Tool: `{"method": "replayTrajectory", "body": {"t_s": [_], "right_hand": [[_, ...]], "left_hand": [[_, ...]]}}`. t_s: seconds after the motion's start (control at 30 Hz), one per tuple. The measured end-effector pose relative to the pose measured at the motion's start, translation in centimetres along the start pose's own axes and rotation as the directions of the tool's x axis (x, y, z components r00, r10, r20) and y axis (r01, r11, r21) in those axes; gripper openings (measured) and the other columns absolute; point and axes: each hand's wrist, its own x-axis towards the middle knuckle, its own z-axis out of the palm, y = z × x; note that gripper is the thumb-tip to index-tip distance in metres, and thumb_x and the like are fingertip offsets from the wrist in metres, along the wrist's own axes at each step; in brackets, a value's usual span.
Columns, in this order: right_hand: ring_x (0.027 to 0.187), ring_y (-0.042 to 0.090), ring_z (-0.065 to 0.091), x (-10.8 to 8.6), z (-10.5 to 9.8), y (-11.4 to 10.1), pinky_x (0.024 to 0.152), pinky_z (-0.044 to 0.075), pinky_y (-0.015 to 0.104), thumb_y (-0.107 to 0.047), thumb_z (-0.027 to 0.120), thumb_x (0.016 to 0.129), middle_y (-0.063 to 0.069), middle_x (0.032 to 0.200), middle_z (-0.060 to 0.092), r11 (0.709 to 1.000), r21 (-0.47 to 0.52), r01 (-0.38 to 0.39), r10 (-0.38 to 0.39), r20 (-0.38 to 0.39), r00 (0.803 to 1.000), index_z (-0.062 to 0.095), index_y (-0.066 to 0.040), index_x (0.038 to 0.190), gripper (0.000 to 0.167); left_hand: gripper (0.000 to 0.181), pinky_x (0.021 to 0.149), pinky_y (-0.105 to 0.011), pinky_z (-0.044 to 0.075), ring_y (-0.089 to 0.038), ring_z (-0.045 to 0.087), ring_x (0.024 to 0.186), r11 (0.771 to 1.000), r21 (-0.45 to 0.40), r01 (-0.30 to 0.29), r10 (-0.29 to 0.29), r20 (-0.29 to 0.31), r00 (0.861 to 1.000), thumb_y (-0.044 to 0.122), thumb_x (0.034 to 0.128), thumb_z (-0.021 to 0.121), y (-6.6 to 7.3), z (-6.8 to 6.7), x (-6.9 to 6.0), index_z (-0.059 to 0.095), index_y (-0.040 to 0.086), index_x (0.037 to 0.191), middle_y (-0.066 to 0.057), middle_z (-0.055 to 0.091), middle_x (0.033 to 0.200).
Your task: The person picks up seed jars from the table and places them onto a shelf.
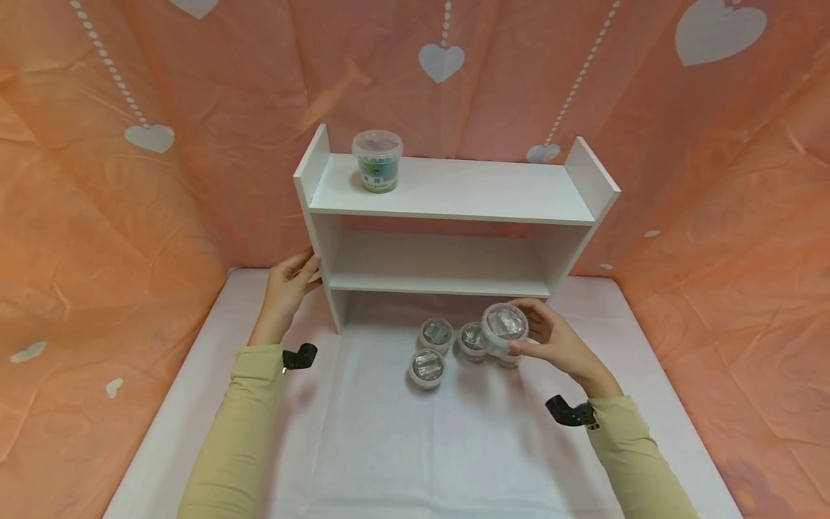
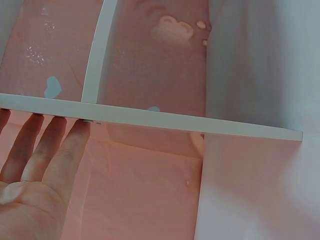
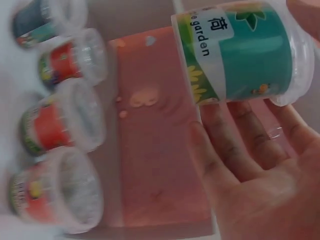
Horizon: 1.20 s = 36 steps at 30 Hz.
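Note:
My right hand grips a clear-lidded plastic tub above the table, in front of the shelf's right side. Seen from the right wrist, this tub lies sideways in the picture and has a teal and green label reading "garden". My left hand is at the outer left side of a white two-tier shelf. In the left wrist view its straight fingers touch the shelf's side panel. Another teal-labelled tub stands on the top tier at the left.
Several lidded tubs stand close together on the white-covered table, before the shelf; the right wrist view shows red labels on some tubs. An orange cloth backdrop with white hearts hangs behind and at both sides.

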Motion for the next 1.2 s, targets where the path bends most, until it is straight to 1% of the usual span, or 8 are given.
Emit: {"method": "replayTrajectory", "body": {"t_s": [0.2,0.33,0.5,0.77,0.97,1.2], "right_hand": [[0.116,0.016,0.053,0.7,-0.5,-2.5,0.095,0.047,0.024,0.004,0.071,0.084,0.012,0.127,0.050,1.000,-0.022,-0.007,0.007,-0.021,1.000,0.041,0.000,0.135,0.060],[0.113,0.017,0.054,1.0,-0.7,-4.1,0.090,0.050,0.024,0.004,0.069,0.085,0.011,0.127,0.048,1.000,-0.023,-0.011,0.010,-0.032,0.999,0.040,-0.001,0.136,0.059],[0.110,0.019,0.055,1.7,-0.9,-5.6,0.087,0.051,0.025,0.006,0.068,0.085,0.013,0.125,0.049,1.000,-0.019,0.019,-0.019,-0.035,0.999,0.041,-0.001,0.135,0.057],[0.110,0.019,0.056,2.8,-1.3,-8.2,0.089,0.050,0.024,0.007,0.068,0.084,0.012,0.122,0.052,0.996,-0.051,0.068,-0.071,-0.062,0.996,0.044,-0.001,0.133,0.055],[0.111,0.021,0.055,3.4,-1.4,-10.1,0.089,0.050,0.024,0.007,0.068,0.084,0.014,0.122,0.052,0.993,-0.076,0.093,-0.097,-0.058,0.994,0.045,-0.003,0.134,0.056],[0.108,0.024,0.055,4.0,-1.2,-12.0,0.087,0.051,0.025,0.009,0.068,0.083,0.015,0.122,0.053,0.991,-0.054,0.119,-0.121,-0.040,0.992,0.046,-0.001,0.132,0.055]], "left_hand": [[0.055,0.098,-0.049,0.044,-0.030,0.047,0.126,1.000,0.003,0.000,0.000,0.001,1.000,0.028,0.0973,0.056,0.0,0.0,-0.1,0.043,-0.001,0.142,-0.017,0.042,0.145],[0.054,0.098,-0.050,0.044,-0.030,0.047,0.126,1.000,0.004,-0.005,0.005,0.001,1.000,0.027,0.0977,0.056,-0.1,0.0,0.0,0.043,-0.001,0.142,-0.018,0.042,0.144],[0.053,0.098,-0.050,0.043,-0.031,0.047,0.126,1.000,0.000,-0.004,0.004,0.007,1.000,0.027,0.0978,0.056,-0.1,0.0,0.1,0.044,-0.001,0.142,-0.017,0.042,0.145],[0.052,0.099,-0.049,0.043,-0.032,0.045,0.127,1.000,0.002,0.000,0.000,0.006,1.000,0.027,0.0978,0.056,0.2,0.0,0.0,0.044,0.001,0.142,-0.016,0.041,0.145],[0.053,0.099,-0.048,0.044,-0.032,0.045,0.128,1.000,0.005,0.012,-0.012,0.007,1.000,0.028,0.0978,0.055,0.1,0.0,0.0,0.044,0.003,0.142,-0.015,0.040,0.146],[0.051,0.099,-0.050,0.043,-0.032,0.045,0.128,1.000,-0.009,0.009,-0.009,0.006,1.000,0.025,0.0984,0.055,-0.1,-0.1,0.1,0.044,0.002,0.142,-0.016,0.039,0.147]]}}
